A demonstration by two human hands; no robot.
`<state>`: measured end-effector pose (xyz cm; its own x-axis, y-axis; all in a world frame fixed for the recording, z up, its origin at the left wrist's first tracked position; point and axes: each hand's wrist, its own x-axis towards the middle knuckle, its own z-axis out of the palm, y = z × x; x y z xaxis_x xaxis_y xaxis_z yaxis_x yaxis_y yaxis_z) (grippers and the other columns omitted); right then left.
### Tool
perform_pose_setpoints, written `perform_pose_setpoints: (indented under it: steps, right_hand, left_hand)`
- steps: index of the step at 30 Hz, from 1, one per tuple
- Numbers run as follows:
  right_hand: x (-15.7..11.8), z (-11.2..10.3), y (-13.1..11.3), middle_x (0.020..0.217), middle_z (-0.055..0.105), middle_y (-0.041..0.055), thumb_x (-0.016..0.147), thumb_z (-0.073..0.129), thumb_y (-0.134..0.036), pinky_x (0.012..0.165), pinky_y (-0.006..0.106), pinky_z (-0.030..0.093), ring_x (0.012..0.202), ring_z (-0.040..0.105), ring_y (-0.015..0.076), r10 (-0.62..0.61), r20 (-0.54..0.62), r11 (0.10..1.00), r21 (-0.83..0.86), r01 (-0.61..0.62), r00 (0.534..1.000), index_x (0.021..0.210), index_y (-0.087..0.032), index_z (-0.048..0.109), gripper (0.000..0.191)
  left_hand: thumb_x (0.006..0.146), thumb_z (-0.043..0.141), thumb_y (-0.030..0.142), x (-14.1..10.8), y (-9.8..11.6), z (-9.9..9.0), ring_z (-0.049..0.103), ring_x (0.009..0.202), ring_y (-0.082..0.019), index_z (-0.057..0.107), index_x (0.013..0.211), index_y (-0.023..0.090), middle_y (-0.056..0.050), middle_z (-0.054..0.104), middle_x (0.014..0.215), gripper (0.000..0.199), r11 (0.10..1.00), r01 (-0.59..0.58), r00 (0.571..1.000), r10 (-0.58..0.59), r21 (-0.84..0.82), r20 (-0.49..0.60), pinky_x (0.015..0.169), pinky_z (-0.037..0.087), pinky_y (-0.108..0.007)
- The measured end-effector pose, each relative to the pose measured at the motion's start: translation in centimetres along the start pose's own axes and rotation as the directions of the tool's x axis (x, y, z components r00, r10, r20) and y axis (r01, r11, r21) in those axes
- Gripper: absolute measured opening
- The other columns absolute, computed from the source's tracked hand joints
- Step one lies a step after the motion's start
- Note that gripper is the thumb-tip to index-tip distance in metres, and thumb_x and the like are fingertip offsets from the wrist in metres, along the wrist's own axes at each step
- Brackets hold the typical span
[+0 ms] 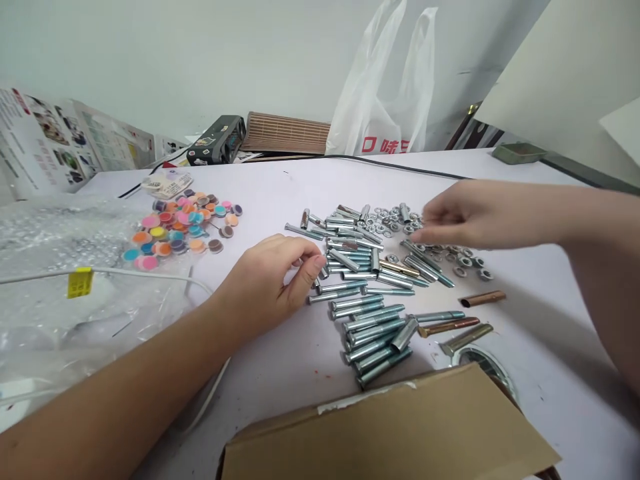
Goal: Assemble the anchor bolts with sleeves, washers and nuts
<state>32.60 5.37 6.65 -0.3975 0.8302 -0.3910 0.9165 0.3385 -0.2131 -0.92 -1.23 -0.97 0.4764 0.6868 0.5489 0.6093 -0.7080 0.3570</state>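
My left hand point(273, 277) is at the left edge of a pile of silver bolts point(356, 308). Its fingers are curled, with thumb and forefinger close together beside some metal parts; what they grip, if anything, is hidden. Over the far right of the pile reaches my right hand point(457, 212), slightly blurred, its thumb apart from the bent fingers and nothing seen between them. Below it lie loose nuts and washers point(463, 261). Among the bolts are short metal sleeves point(404, 335). A copper-coloured sleeve point(483, 299) lies apart on the right.
A cardboard box point(390, 433) stands at the near edge, partly over a round glass-like object point(487, 363). Colourful round discs point(185, 227) and clear bubble wrap point(75, 247) with a white cable lie left. Behind are a white plastic bag point(385, 100), a black device point(217, 140) and a green tray point(519, 153).
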Motion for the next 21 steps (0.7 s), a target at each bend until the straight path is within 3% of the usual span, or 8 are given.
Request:
perform_pose_setpoints:
  steps: [1,3,8,14,21]
  right_hand:
    - [-0.1,0.5,-1.4,0.063,0.047,-0.0018,0.108,0.055,-0.059,0.042,0.028,0.035,0.051,0.05,0.0232,-0.119,0.048,0.992,0.045,0.117,0.992,0.082,-0.02,0.062,0.047]
    - [0.0,1.6,-3.3,0.066,0.051,-0.0032,0.096,0.058,-0.062,0.041,0.027,0.036,0.052,0.05,0.024,-0.231,0.12,0.97,0.112,0.218,0.966,0.092,-0.023,0.065,0.04]
    - [0.9,2.5,-4.0,0.065,0.052,-0.0033,0.089,0.05,-0.06,0.043,0.027,0.038,0.054,0.05,0.0247,-0.232,0.176,0.97,0.114,0.214,0.957,0.083,-0.024,0.062,0.039]
    - [0.6,2.3,-4.1,0.068,0.054,-0.0033,0.085,0.049,-0.063,0.042,0.027,0.037,0.054,0.052,0.0257,-0.149,0.151,0.985,0.108,0.134,0.977,0.096,-0.024,0.065,0.043]
    - [0.5,2.7,-3.8,0.065,0.049,-0.0025,0.092,0.047,-0.048,0.045,0.028,0.032,0.054,0.044,0.0239,-0.244,0.185,0.959,0.191,0.209,0.952,0.085,-0.022,0.062,0.031]
  left_hand:
    - [0.098,0.054,0.02,0.0,0.0,0.0,0.063,0.081,-0.009,0.069,0.094,0.014,0.001,0.068,0.083,0.017,1.0,0.004,1.0,-0.004,-0.001,0.002,0.08,0.046,-0.018]
    - [0.097,0.054,0.02,0.0,0.0,0.0,0.062,0.078,-0.009,0.068,0.093,0.014,0.001,0.068,0.081,0.016,1.0,0.011,1.0,-0.011,0.006,0.003,0.078,0.046,-0.018]
    - [0.097,0.054,0.021,0.0,0.0,0.0,0.062,0.076,-0.01,0.068,0.093,0.015,0.002,0.068,0.08,0.016,1.0,0.007,1.0,-0.007,0.012,0.004,0.077,0.047,-0.02]
    - [0.098,0.053,0.02,0.1,0.1,-0.2,0.063,0.079,-0.011,0.067,0.093,0.017,0.001,0.069,0.083,0.016,1.0,0.031,0.999,-0.031,-0.005,0.018,0.078,0.048,-0.022]
    - [0.099,0.052,0.022,0.1,0.0,-0.1,0.063,0.079,-0.012,0.067,0.093,0.018,0.001,0.069,0.083,0.016,0.999,0.038,0.999,-0.038,-0.015,0.023,0.079,0.049,-0.024]
